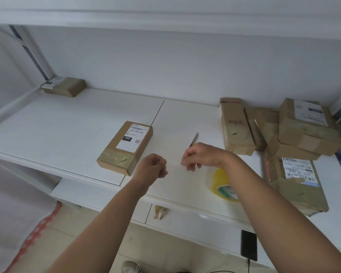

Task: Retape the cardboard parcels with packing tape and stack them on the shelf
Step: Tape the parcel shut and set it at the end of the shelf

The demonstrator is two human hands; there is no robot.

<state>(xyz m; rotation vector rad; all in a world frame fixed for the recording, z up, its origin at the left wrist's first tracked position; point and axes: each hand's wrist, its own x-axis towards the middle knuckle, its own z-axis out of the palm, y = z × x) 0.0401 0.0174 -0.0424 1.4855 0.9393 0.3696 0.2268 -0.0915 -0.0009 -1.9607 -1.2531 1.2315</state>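
My left hand point(153, 166) and my right hand point(197, 156) are pinched on the two ends of a short strip of clear tape point(173, 163), stretched between them above the white desk point(71, 133). Just left of my left hand lies a flat cardboard parcel point(124, 147) with a white label and old tape on its near end. A yellowish tape roll point(221, 183) stands under my right forearm. A knife point(194, 139) lies on the desk beyond my right hand; its handle is hidden.
A pile of several cardboard parcels point(295, 127) sits at the right, with a larger flat one point(295, 182) near the edge. One small parcel point(66, 86) rests in the far left corner. A black phone point(248, 245) lies on the drawer front below.
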